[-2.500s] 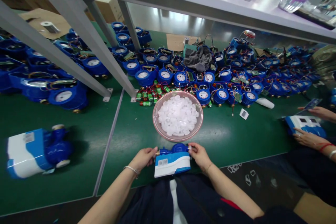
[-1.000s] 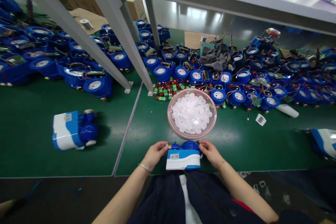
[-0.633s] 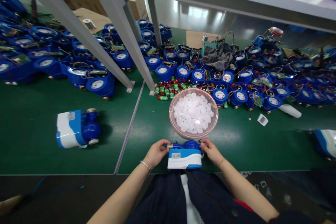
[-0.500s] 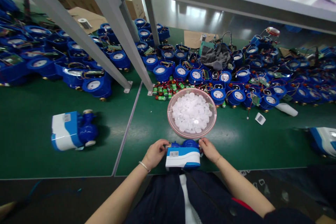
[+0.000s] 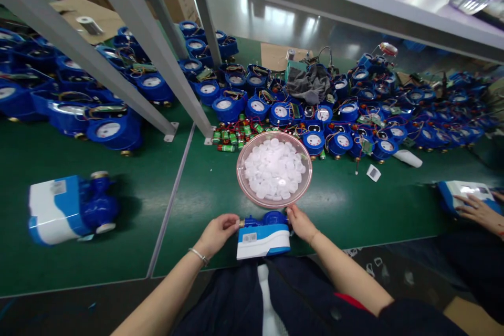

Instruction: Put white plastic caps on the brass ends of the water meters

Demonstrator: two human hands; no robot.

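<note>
A blue and white water meter lies on its side at the table's front edge, close to my body. My left hand has its fingers closed at the meter's left brass end. At the opposite end, my right hand grips with thumb and fingers. Whether a small part sits under my fingertips is hidden. Just beyond the meter stands a clear pinkish bowl heaped with white plastic caps.
Another meter lies at the left. Green batteries with red wires are piled behind the bowl, before rows of open blue meters. Shelf posts rise at left. A co-worker's hand rests on a meter at far right.
The view has swung right and shifted, so the table's things sit further left. Both hands stay at the meter's ends. A co-worker's hands have come into view at right.
</note>
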